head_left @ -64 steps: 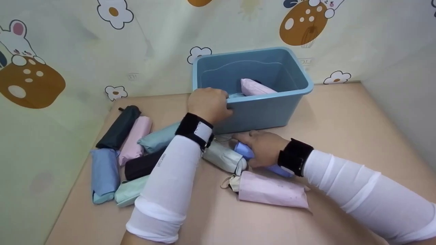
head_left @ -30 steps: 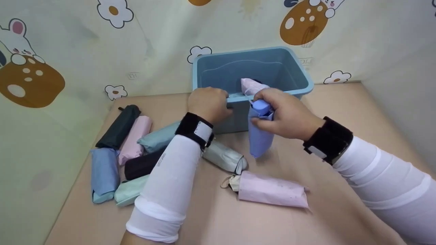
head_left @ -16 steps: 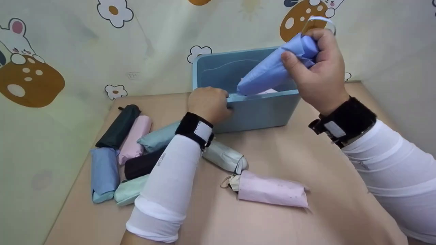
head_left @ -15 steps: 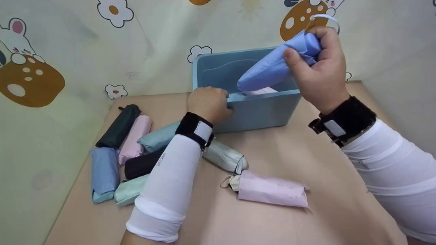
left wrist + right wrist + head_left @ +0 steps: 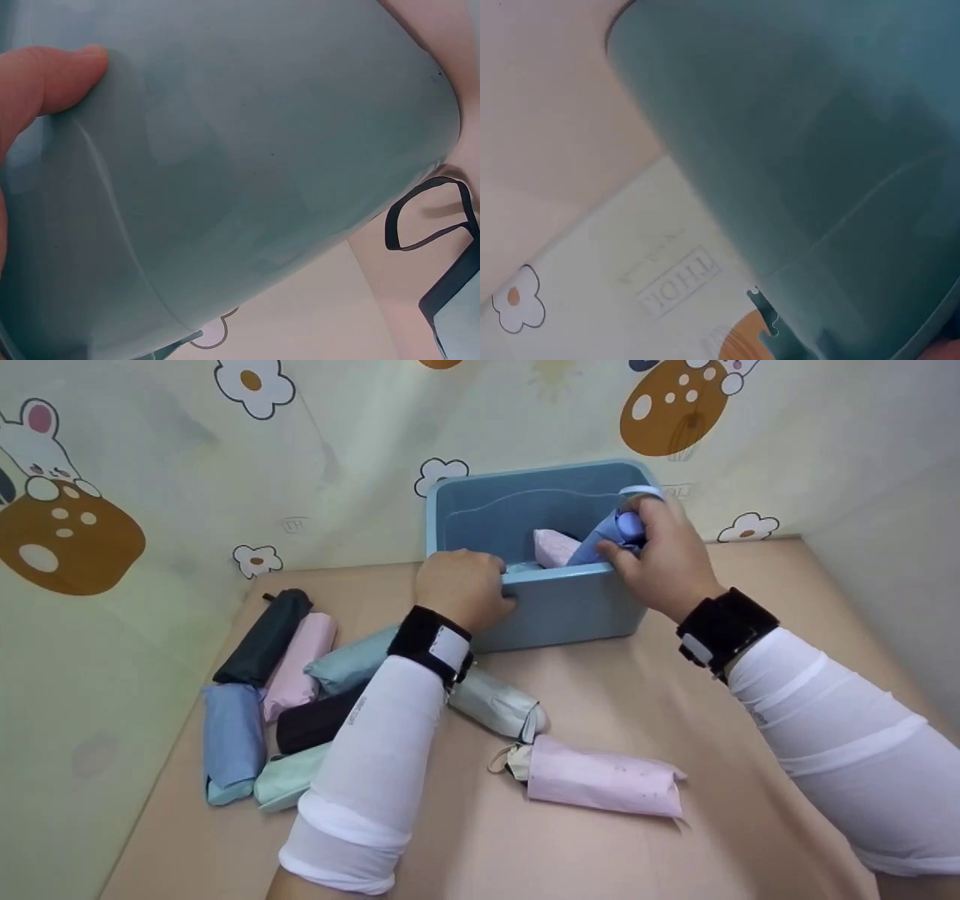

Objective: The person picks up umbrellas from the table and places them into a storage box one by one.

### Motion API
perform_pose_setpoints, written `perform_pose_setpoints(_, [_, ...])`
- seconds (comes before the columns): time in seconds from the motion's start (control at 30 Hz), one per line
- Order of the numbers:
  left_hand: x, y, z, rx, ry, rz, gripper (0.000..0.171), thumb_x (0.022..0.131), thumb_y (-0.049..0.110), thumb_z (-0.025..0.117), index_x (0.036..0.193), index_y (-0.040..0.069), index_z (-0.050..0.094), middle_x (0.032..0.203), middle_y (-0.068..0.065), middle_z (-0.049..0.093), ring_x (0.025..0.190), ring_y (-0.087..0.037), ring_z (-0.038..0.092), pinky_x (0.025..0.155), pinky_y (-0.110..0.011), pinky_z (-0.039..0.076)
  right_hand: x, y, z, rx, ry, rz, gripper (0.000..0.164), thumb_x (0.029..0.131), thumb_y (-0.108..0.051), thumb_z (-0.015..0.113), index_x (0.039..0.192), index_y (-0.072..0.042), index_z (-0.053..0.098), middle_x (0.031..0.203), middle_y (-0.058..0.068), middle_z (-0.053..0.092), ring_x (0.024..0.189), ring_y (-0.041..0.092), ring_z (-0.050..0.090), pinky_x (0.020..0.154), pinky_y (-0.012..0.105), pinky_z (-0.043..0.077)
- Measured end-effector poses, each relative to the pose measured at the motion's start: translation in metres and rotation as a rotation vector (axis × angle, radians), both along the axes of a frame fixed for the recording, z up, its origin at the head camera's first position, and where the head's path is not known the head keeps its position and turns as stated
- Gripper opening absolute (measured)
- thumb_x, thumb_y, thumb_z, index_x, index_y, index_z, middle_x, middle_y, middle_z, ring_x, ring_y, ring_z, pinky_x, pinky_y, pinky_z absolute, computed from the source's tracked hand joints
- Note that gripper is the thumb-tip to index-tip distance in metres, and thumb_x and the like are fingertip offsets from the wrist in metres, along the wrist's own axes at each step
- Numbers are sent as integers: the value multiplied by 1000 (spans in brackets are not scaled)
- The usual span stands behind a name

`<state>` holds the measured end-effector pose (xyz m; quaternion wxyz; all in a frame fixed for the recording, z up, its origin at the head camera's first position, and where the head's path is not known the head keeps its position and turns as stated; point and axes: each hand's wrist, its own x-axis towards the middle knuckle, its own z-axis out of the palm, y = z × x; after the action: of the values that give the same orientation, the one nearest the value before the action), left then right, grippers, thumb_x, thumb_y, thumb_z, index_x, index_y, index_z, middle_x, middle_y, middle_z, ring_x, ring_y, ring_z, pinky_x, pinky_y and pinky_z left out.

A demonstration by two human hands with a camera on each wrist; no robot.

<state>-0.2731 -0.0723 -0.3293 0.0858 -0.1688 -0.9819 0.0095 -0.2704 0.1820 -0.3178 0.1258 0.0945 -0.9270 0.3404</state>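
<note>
A blue plastic bin point(image 5: 562, 611) stands at the back of the table. My left hand point(image 5: 461, 589) grips its near rim at the left corner; the left wrist view shows the thumb point(image 5: 64, 79) against the outer wall. In my right hand point(image 5: 667, 559) is a folded blue umbrella point(image 5: 600, 536), held near its handle end, its strap looped above the fingers. The umbrella slants down into the bin, its lower end hidden behind the near rim. Beside it inside lies a pink umbrella point(image 5: 553, 547). The bin's wall point(image 5: 780, 150) fills much of the right wrist view.
Left of the bin lie several folded umbrellas: dark green point(image 5: 264, 637), pink point(image 5: 301, 667), blue point(image 5: 234, 735), teal point(image 5: 352, 660), black point(image 5: 315, 724) and mint point(image 5: 291, 780). Nearer the middle are a grey-green umbrella point(image 5: 495, 705) and a pink one point(image 5: 604, 776). A patterned wall covering point(image 5: 352, 457) hangs behind.
My right hand picked the blue umbrella up off the table, raised it over the bin and has now lowered it inside. The left hand has stayed on the rim.
</note>
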Motion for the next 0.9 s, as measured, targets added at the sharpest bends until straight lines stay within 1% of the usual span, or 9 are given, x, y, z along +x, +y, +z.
perform_pose_setpoints(0.07, [0,0,1,0,-4,-1,30,92,44,72,91,14,76,74,-2,69,71,-21,65,67,-43,56,-1,0,-1,-7,-7,-13,50,101,-28,71,138,0,51,135,21,49,126,34,49,117,52,44])
perform_pose_setpoints(0.2, [0,0,2,3,-19,6,30,92,45,72,89,15,74,72,-1,67,70,-21,64,67,-43,55,-3,-2,0,-15,27,-17,53,101,-29,70,140,0,50,136,21,49,127,33,49,120,49,42])
perform_pose_setpoints(0.3, [0,-1,1,4,-20,8,30,91,45,73,88,14,74,71,-1,66,70,-21,63,67,-43,55,-7,-5,2,-19,57,-32,54,101,-30,71,140,0,50,136,19,48,128,31,49,121,46,42])
perform_pose_setpoints(0.37, [0,-1,-1,5,-17,6,30,91,44,72,88,15,74,72,-1,67,71,-21,64,67,-43,55,-11,-5,3,-18,51,-47,54,101,-30,71,140,-1,50,136,18,47,129,30,50,121,44,42])
perform_pose_setpoints(0.47, [0,-1,-2,7,-17,2,28,91,42,72,88,15,75,74,-2,69,72,-22,65,67,-43,55,-17,-6,4,6,-3,-49,51,100,-29,72,138,-2,51,135,18,47,128,32,52,120,46,43])
perform_pose_setpoints(0.53, [0,-1,-3,10,-16,0,27,91,41,72,88,15,75,76,-2,71,73,-22,66,68,-43,56,-21,-6,4,33,-40,-37,48,99,-28,73,134,-2,52,132,19,48,125,33,52,118,48,45])
perform_pose_setpoints(0.63, [1,-2,-3,10,-13,4,27,91,42,72,90,15,76,77,-2,72,74,-22,66,69,-43,56,-25,-4,4,85,-89,-28,44,99,-28,72,128,0,53,125,20,51,117,34,52,109,48,49])
perform_pose_setpoints(0.77, [1,-2,-2,3,-15,7,29,91,44,73,92,15,77,77,-2,72,74,-22,67,70,-43,56,-27,-2,6,130,-171,-48,44,100,-32,68,127,0,55,120,19,53,111,34,50,98,49,48])
perform_pose_setpoints(0.9, [1,-1,0,9,-26,3,29,91,44,73,91,15,76,79,-2,73,77,-22,67,73,-43,57,-29,-1,9,151,-230,-56,44,101,-32,64,131,-1,56,123,19,54,114,35,50,102,51,48])
